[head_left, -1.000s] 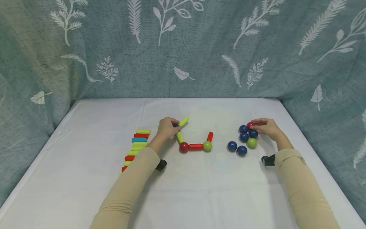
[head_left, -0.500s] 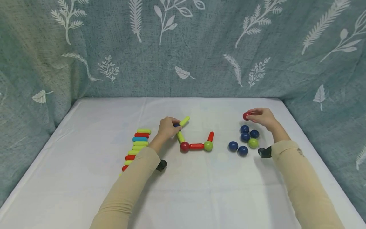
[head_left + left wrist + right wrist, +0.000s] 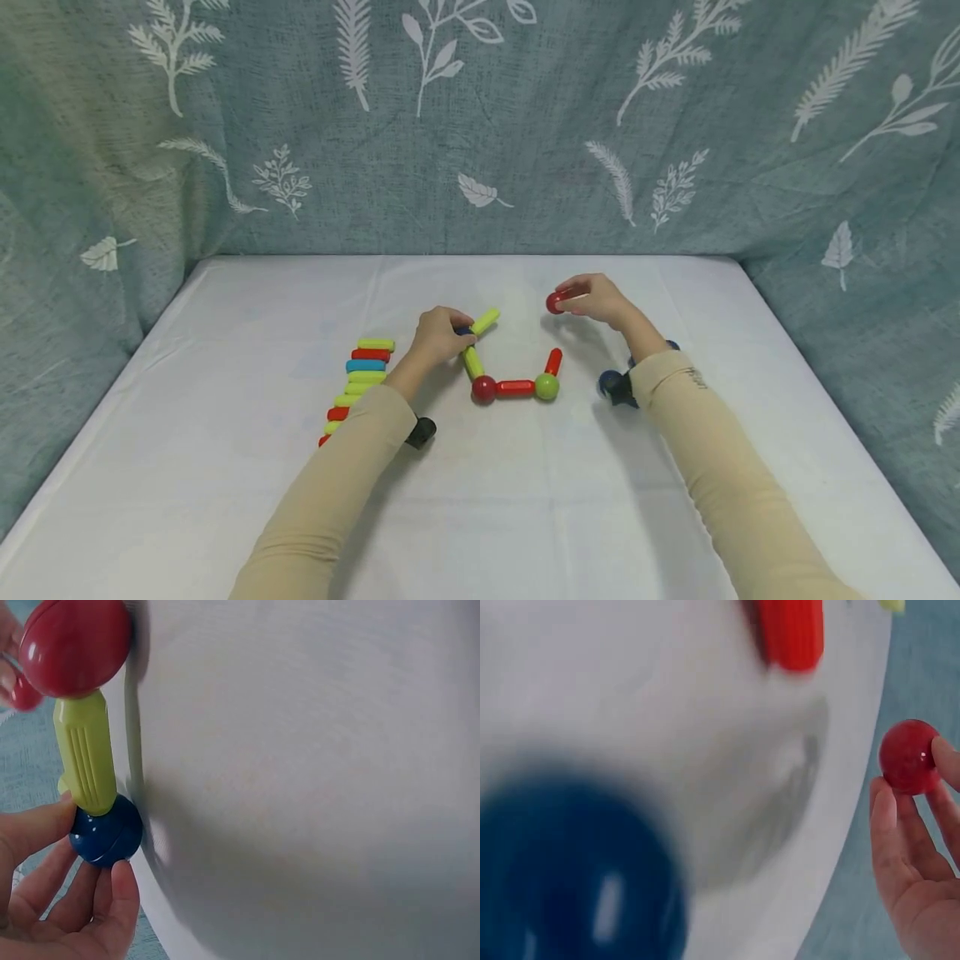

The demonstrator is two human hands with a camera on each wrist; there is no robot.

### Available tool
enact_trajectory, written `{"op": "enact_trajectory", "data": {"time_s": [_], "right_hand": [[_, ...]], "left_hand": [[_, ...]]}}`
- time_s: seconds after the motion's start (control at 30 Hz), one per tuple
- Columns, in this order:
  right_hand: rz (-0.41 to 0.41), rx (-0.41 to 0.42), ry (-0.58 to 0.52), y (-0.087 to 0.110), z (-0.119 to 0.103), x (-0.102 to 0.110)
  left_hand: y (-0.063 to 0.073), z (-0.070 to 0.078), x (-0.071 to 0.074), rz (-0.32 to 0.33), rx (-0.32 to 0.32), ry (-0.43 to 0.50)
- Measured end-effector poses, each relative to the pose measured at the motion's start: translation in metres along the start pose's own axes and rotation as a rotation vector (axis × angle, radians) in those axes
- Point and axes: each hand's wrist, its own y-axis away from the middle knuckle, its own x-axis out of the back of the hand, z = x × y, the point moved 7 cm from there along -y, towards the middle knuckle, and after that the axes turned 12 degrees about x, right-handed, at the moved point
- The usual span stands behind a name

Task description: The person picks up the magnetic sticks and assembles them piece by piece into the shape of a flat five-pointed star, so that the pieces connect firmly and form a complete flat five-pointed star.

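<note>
My left hand [image 3: 438, 337] pinches a blue ball [image 3: 109, 834] at the left corner of a joined chain of balls and rods. From that ball one yellow-green rod [image 3: 486, 321] points up and away, and another yellow-green rod [image 3: 85, 754] leads down to a red ball [image 3: 483, 389]. A red rod [image 3: 515, 388] links this ball to a green ball [image 3: 547, 386], from which a second red rod [image 3: 553, 362] sticks up with a free end. Above and behind that end, my right hand [image 3: 596, 302] holds a loose red ball [image 3: 909, 756] between thumb and fingers, off the table.
Left of the chain lies a column of several yellow-green, red and blue rods [image 3: 367, 377], partly covered by the left sleeve. Blue balls [image 3: 609, 382] rest on the right, mostly behind the right forearm. A patterned cloth [image 3: 480, 125] hangs behind the white table [image 3: 480, 517].
My right hand has lifted the red ball from the group on the right and carried it left, above the chain's right side. The left hand stays on the blue ball.
</note>
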Motion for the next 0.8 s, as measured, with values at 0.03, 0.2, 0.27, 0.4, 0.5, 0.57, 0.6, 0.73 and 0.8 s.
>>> {"op": "enact_trajectory", "data": {"time_s": [0.03,0.2,0.27,0.4,0.5,0.57,0.6,0.73,0.8], "right_hand": [[-0.007,0.003,0.005,-0.003,-0.004,-0.007],[-0.029,0.018,0.037,-0.014,-0.021,-0.037],[-0.038,0.017,0.037,-0.016,-0.024,-0.047],[-0.041,0.012,0.029,-0.02,-0.027,-0.06],[-0.033,0.019,0.04,-0.021,-0.027,-0.064],[-0.031,0.027,0.055,-0.022,-0.028,-0.065],[-0.033,0.031,0.065,-0.022,-0.029,-0.066],[-0.046,0.041,0.094,-0.023,-0.032,-0.066],[-0.052,0.04,0.097,-0.023,-0.032,-0.066]], "left_hand": [[0.001,0.0,0.0,-0.004,0.0,-0.001],[0.003,0.0,0.0,-0.014,-0.005,-0.009],[0.003,-0.001,0.0,-0.01,-0.007,-0.013],[0.003,0.0,0.0,0.0,-0.012,-0.021],[0.004,0.001,0.0,0.002,-0.009,-0.027],[0.004,0.001,0.0,0.001,-0.002,-0.031],[0.004,0.001,-0.001,0.0,0.001,-0.032],[0.003,0.001,-0.002,0.001,0.005,-0.04],[0.002,0.001,-0.003,0.001,0.002,-0.045]]}}
